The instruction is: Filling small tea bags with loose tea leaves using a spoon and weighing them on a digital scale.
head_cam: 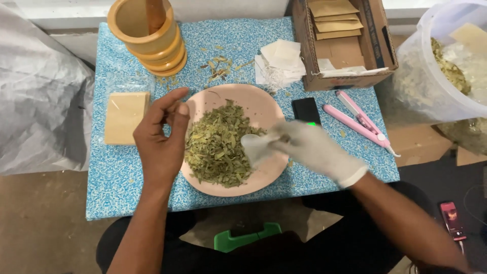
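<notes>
A small white paper sachet (255, 146) is held open in the grip of the white-gloved right hand (317, 149), over the round pink plate (264, 104) heaped with dried green leaves (218, 147) on the blue-patterned counter (116, 177). The bare left hand (161, 134) is poised at the plate's left rim, fingertips pinched narrow; whether leaves are pinched cannot be told.

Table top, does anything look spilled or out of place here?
Yes, slightly. A few dried leaf bits lie loose on the blue patterned cloth, between the wooden mortar and the pink plate, apart from the main leaf pile on the plate. The small white bags by the cardboard box sit in an untidy heap.
</notes>
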